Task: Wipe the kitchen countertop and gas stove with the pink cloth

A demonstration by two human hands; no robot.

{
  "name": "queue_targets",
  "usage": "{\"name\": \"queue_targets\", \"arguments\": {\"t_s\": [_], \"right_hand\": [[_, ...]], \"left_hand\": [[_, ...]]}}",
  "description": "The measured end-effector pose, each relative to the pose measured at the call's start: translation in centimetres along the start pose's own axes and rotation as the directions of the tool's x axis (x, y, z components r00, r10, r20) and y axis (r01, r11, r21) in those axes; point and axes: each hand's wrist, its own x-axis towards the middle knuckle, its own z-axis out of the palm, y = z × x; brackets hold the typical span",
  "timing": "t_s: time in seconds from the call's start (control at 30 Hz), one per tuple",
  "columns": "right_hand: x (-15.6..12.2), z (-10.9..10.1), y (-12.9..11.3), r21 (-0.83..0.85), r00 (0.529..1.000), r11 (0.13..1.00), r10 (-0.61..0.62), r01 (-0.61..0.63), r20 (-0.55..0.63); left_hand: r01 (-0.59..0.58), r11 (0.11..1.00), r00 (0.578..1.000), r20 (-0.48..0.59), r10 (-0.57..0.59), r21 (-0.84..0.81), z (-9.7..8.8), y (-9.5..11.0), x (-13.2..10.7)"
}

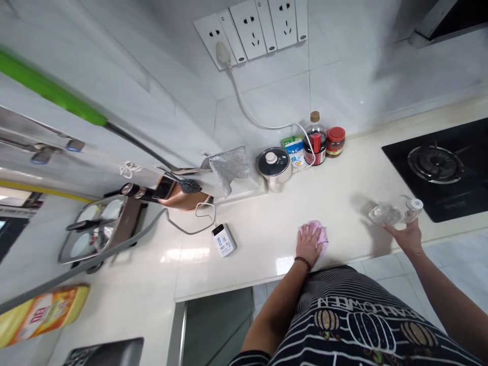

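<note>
My left hand lies flat on a pink cloth, pressing it onto the cream countertop near the front edge. A dark bead bracelet circles that wrist. My right hand holds a clear plastic bottle with a white cap, tilted on its side above the counter, just left of the black gas hob.
Against the tiled wall stand a small lidded pot, a salt bag, a sauce bottle and a red-lidded jar. A power bank with cable, a grey cloth and a copper appliance sit to the left.
</note>
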Motion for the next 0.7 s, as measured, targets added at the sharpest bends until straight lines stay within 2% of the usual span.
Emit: {"name": "queue_targets", "arguments": {"t_s": [0.07,0.13,0.2,0.27,0.33,0.4,0.47,0.57,0.63,0.7], "right_hand": [[0.8,0.9,-1.4,0.047,0.992,0.995,0.088,-0.084,-0.092],[1.3,1.7,-2.6,0.117,0.980,0.986,0.133,-0.117,-0.147],[1.7,2.4,-3.7,0.151,0.977,0.984,0.122,-0.096,-0.177],[1.7,3.0,-5.0,0.100,0.986,0.995,0.023,-0.007,-0.164],[1.2,3.8,-6.8,-0.017,0.981,0.983,-0.184,0.184,-0.054],[-0.3,5.2,-9.4,-0.114,0.909,0.906,-0.390,0.407,0.146],[-2.8,7.2,-12.5,-0.161,0.795,0.807,-0.487,0.568,0.361],[-7.4,11.0,-17.4,-0.169,0.641,0.704,-0.486,0.690,0.595],[-10.2,13.4,-20.2,-0.173,0.578,0.670,-0.446,0.721,0.683],[-12.2,15.2,-22.4,-0.186,0.539,0.648,-0.402,0.739,0.740]], "left_hand": [[0.192,0.981,0.980,-0.050,-0.191,0.007,-1.5,-3.0,-1.4],[0.393,0.919,0.912,-0.127,-0.391,-0.004,-2.9,-6.5,-3.4],[0.529,0.847,0.826,-0.201,-0.526,-0.042,-3.9,-9.8,-5.8],[0.631,0.770,0.730,-0.261,-0.631,-0.097,-4.3,-12.7,-8.3],[0.707,0.692,0.630,-0.314,-0.710,-0.146,-4.1,-14.8,-10.5],[0.752,0.635,0.549,-0.363,-0.753,-0.180,-3.6,-16.1,-11.9],[0.766,0.613,0.510,-0.398,-0.763,-0.194,-3.2,-16.7,-12.5],[0.760,0.621,0.510,-0.417,-0.752,-0.190,-2.7,-16.8,-12.5],[0.761,0.622,0.514,-0.416,-0.750,-0.183,-2.6,-16.8,-12.4],[0.764,0.619,0.513,-0.412,-0.753,-0.181,-2.7,-16.7,-12.3]]}}
